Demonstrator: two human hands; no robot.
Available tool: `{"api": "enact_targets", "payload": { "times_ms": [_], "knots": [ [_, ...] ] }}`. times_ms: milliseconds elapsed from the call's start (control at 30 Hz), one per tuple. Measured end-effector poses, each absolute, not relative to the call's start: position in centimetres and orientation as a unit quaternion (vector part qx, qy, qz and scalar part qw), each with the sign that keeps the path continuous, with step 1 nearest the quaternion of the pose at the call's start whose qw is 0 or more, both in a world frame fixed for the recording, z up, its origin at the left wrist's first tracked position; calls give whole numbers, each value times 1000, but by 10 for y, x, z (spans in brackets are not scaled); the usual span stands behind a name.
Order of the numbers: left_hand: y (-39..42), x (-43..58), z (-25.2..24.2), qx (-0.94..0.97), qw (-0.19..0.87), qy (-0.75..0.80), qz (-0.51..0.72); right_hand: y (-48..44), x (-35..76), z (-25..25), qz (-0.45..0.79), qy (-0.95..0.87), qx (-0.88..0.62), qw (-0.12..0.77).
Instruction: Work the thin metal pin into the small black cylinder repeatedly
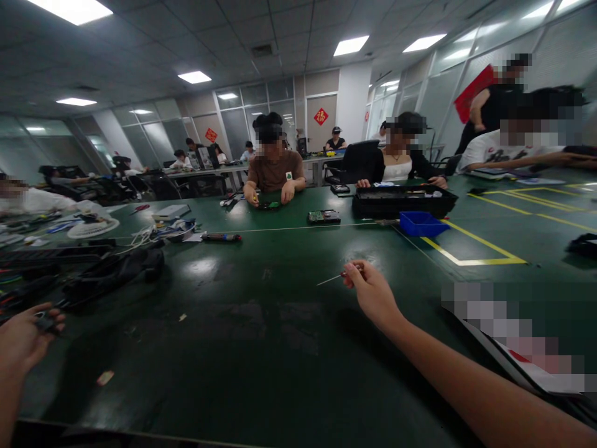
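Note:
Over the right middle of the green table (pixel 209 386), my right hand (pixel 373 292) is closed round the reddish handle of a screwdriver (pixel 330 280). Its thin metal shaft points left and slightly down. At the far left edge of the view, my left hand (pixel 28 336) has its fingers curled round a small dark object (pixel 45 321), too small to identify. Black fabric straps or a bag (pixel 114 274) lie just beyond my left hand. A small pale scrap (pixel 106 378) is on the table to the right of it.
A blue tray (pixel 422 224) and a black box (pixel 403 202) stand at the far right. Across the table, a person in brown (pixel 275 171) handles a green part. Cables (pixel 175 230) and a pen-like tool (pixel 221 237) lie back left. A pixelated flat item (pixel 522 348) rests right.

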State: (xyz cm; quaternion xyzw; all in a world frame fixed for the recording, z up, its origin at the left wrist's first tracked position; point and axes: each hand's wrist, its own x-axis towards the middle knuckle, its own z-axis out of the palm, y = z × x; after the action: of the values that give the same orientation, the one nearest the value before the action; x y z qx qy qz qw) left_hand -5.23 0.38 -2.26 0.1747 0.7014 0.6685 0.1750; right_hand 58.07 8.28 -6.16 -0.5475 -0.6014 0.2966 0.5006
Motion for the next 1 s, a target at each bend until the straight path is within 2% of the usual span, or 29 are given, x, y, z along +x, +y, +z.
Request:
{"api": "enact_targets", "payload": {
  "times_ms": [100,167,567,767,833,1000],
  "knots": [
    [9,-23,-10,181,147,730,642,83,582,-63,298,-605,-546,497],
    [15,-4,-2,191,163,728,638,83,582,-64,301,-608,-545,493],
    [79,162,2,411,331,605,596,78,580,-58,325,-602,-531,501],
    [94,275,-3,550,429,528,484,81,580,-59,334,-611,-504,512],
    [95,306,-8,592,429,526,434,81,582,-58,323,-623,-515,492],
    [88,355,-41,700,312,574,290,79,584,-57,314,-643,-511,476]
  ]
}}
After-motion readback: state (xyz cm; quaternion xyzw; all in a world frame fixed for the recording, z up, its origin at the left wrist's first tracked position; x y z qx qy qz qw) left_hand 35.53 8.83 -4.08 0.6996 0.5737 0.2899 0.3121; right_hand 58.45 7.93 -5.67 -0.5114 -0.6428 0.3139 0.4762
